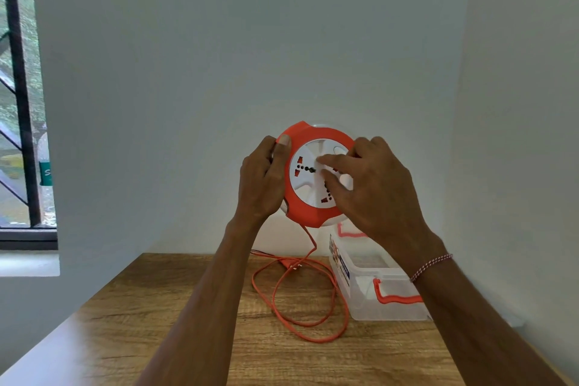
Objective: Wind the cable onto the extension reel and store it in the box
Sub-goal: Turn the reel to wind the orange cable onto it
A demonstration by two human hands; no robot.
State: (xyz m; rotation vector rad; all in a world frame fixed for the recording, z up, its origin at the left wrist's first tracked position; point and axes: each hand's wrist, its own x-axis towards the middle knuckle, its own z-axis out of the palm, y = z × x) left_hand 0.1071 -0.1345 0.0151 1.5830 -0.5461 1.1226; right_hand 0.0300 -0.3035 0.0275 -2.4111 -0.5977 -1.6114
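Left hand point(261, 178) gripped extension reel point(313, 178) rim; right hand point(369, 191) fingers spread on its white face. Loose cable point(300, 298) below hands could tangle while winding.

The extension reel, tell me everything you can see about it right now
The extension reel is a round disc of orange and white plastic, held up in the air above the wooden table, its face tilted toward the camera. An orange rim rings a white centre that carries sockets. The left hand grips its left edge; the right hand lies over the face, fingers on the white centre. The orange cable hangs from its lower edge and lies in loose loops on the table, mostly unwound.
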